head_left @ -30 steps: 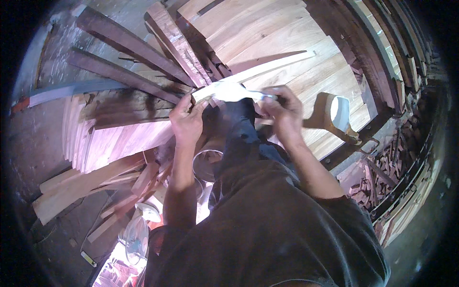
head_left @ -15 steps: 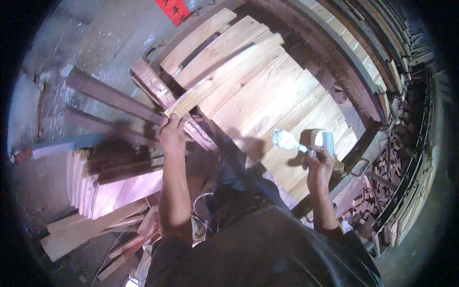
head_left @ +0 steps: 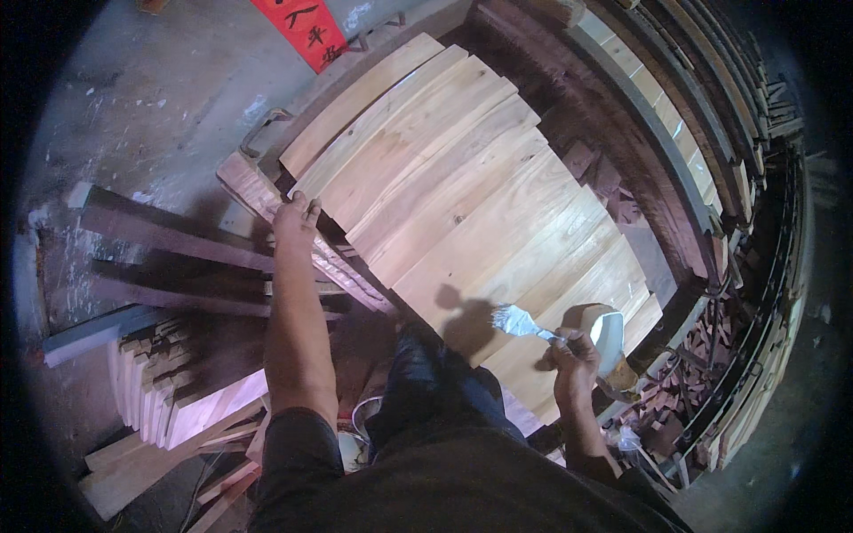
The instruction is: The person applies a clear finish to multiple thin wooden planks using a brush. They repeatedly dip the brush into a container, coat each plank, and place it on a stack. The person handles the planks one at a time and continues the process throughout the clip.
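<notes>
Evidently light, a flat brush with white-coated bristles (head_left: 522,323) hung above the near right of the flat, pale wooden planks (head_left: 462,218), its handle grasped in the right hand (head_left: 576,355), likely the best hold. Wet coating could make it slippery; the planks looked stiff. The left hand (head_left: 298,213) touched their far left ends, its grip impossible to tell. The handle's butt and the contents of the tan, white-lined tub (head_left: 611,327) were hard to make out.

Smooth wooden boards (head_left: 453,191), rough wooden beam (head_left: 249,185), matt cloth shirt (head_left: 462,489)
</notes>
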The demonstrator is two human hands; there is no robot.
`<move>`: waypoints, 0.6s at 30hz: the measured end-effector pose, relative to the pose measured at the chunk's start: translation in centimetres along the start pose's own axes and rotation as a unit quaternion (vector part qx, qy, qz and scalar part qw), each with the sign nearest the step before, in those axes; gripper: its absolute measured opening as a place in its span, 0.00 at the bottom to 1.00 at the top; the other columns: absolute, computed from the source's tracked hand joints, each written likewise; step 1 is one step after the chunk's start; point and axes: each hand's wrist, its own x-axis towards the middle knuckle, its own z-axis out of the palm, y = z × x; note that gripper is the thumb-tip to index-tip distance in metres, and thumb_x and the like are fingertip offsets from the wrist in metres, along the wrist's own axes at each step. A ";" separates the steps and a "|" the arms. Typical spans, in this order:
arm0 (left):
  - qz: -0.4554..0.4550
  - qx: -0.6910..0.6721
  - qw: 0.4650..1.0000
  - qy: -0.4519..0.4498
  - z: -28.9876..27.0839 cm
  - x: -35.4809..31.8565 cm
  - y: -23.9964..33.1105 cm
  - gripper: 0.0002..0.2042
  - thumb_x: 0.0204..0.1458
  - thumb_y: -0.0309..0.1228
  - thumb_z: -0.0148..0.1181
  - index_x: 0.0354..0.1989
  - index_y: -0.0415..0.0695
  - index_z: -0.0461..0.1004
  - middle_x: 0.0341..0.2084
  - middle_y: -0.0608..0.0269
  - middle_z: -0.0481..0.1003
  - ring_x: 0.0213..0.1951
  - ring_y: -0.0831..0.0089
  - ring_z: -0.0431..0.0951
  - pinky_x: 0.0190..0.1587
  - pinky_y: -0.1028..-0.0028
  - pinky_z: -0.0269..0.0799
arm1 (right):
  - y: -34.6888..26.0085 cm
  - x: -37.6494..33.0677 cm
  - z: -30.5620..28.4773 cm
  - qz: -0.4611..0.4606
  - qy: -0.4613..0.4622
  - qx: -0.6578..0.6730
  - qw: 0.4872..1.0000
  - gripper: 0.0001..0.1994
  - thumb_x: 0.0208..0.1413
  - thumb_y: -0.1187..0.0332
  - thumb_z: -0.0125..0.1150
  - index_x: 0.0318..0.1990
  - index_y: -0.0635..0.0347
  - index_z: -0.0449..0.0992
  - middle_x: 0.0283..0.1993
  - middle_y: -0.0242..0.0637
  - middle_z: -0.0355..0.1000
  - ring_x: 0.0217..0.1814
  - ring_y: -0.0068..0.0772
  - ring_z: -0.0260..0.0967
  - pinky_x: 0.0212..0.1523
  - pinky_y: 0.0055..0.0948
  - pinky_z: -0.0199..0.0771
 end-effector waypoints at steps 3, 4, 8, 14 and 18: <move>-0.027 0.140 0.990 0.013 -0.1 1.3 0.7 0.11 0.60 0.33 0.59 0.47 0.43 0.69 0.37 0.60 0.73 0.32 0.65 0.76 0.36 0.69 0.74 | 0.0 0.4 1.1 0.012 -0.006 -0.005 1.000 0.05 0.56 0.81 0.55 0.39 0.64 0.73 0.28 0.35 0.71 0.23 0.27 0.69 0.22 0.27 0.69; -0.038 0.199 0.979 0.019 -0.1 1.8 0.9 0.12 0.60 0.35 0.59 0.46 0.44 0.70 0.36 0.60 0.73 0.30 0.66 0.75 0.34 0.69 0.73 | 0.3 0.5 1.2 0.015 -0.009 -0.009 1.000 0.05 0.56 0.81 0.55 0.38 0.63 0.74 0.28 0.35 0.71 0.23 0.27 0.69 0.22 0.27 0.69; -0.044 0.266 0.962 0.038 -0.4 4.3 1.0 0.13 0.57 0.42 0.61 0.42 0.47 0.71 0.30 0.61 0.72 0.24 0.70 0.70 0.30 0.69 0.68 | 0.8 0.8 1.7 0.018 -0.031 -0.015 0.999 0.05 0.56 0.81 0.56 0.37 0.61 0.74 0.28 0.34 0.72 0.23 0.25 0.69 0.22 0.25 0.69; -0.029 0.238 0.969 0.062 0.9 6.0 0.2 0.12 0.56 0.42 0.62 0.41 0.50 0.72 0.30 0.63 0.71 0.26 0.71 0.69 0.33 0.67 0.68 | 1.5 1.1 2.2 0.033 -0.009 -0.035 0.999 0.03 0.57 0.80 0.59 0.38 0.65 0.75 0.25 0.35 0.73 0.23 0.24 0.70 0.22 0.22 0.67; -0.014 0.170 0.984 0.046 -0.5 7.0 -1.8 0.13 0.57 0.42 0.62 0.44 0.49 0.72 0.35 0.62 0.73 0.33 0.69 0.72 0.36 0.67 0.70 | 1.9 1.5 2.4 0.023 -0.030 -0.048 0.998 0.05 0.56 0.80 0.59 0.39 0.63 0.75 0.26 0.34 0.73 0.23 0.25 0.70 0.22 0.22 0.67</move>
